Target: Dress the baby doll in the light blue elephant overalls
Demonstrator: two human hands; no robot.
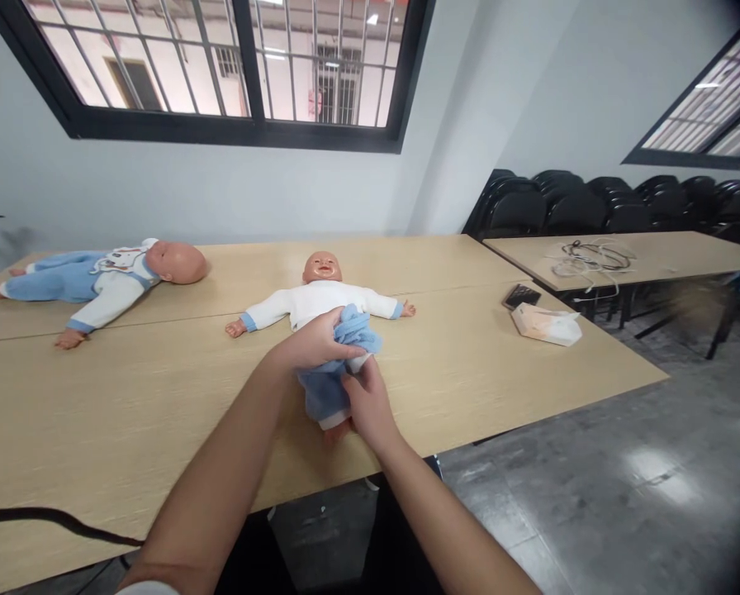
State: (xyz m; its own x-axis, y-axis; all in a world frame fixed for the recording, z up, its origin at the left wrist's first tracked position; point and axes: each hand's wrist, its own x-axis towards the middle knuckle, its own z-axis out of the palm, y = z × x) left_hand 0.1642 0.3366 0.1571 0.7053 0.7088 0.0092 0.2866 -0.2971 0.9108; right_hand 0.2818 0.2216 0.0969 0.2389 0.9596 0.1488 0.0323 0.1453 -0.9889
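Observation:
A baby doll (pixel 324 302) in a white long-sleeved top lies on its back, arms spread, head toward the wall. Light blue trousers (pixel 326 392) cover one of its legs, with a bare foot showing near the table edge. My left hand (pixel 317 340) is closed on the bunched blue cloth at the doll's middle. Lower down, my right hand (pixel 370 402) grips the white cuff of the other trouser leg. The doll's second foot is hidden by the cloth and my hands.
Another baby doll (pixel 113 277), dressed in blue and white, lies at the left of the wooden table (pixel 221 413). Toward the right are a tissue pack (pixel 547 324) and a dark phone-like object (pixel 521 297). Cables (pixel 596 256) lie on a second table; folding chairs (pixel 571 207) stand behind.

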